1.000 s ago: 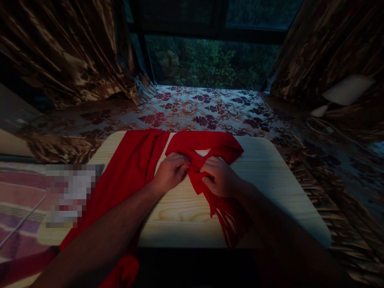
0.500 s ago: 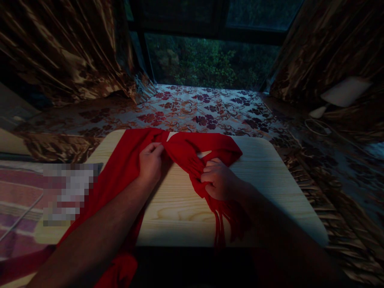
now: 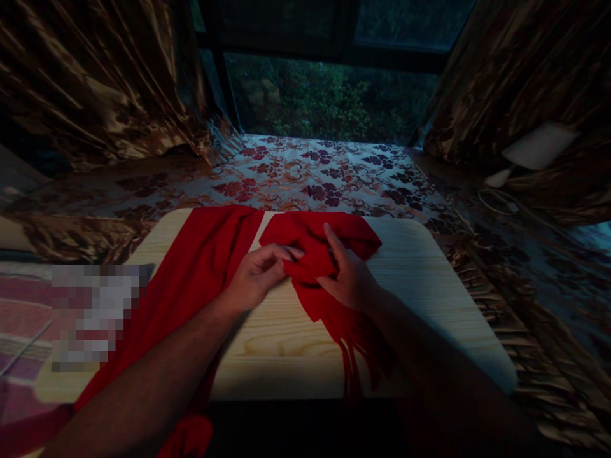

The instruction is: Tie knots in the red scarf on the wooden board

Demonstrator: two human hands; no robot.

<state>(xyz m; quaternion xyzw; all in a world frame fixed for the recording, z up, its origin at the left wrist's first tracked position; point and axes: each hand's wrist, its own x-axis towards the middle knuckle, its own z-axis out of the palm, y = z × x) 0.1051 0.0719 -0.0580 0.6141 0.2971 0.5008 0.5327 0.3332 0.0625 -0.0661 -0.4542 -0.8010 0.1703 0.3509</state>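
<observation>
A long red scarf (image 3: 200,267) with a fringed end lies across a light wooden table (image 3: 429,292). Its upper part is twisted into a bunched knot near the table's middle. My left hand (image 3: 258,277) pinches the cloth at the knot's left side with fingertips together. On the knot's right side my right hand (image 3: 346,273) has its fingers stretched up along the fabric and the thumb pressed on the cloth. The fringe (image 3: 353,343) hangs toward the front edge below my right wrist.
Behind the table lies a floral patterned cloth (image 3: 310,175), then a dark window (image 3: 315,95) with brown curtains on both sides. A white object (image 3: 539,146) and a cord (image 3: 496,200) sit at the right. A blurred patch (image 3: 90,315) covers something at the left.
My left hand came back from the scarf's left band to the knot. My right hand opened from a fist and now lies along the knot, which looks tighter and more bunched.
</observation>
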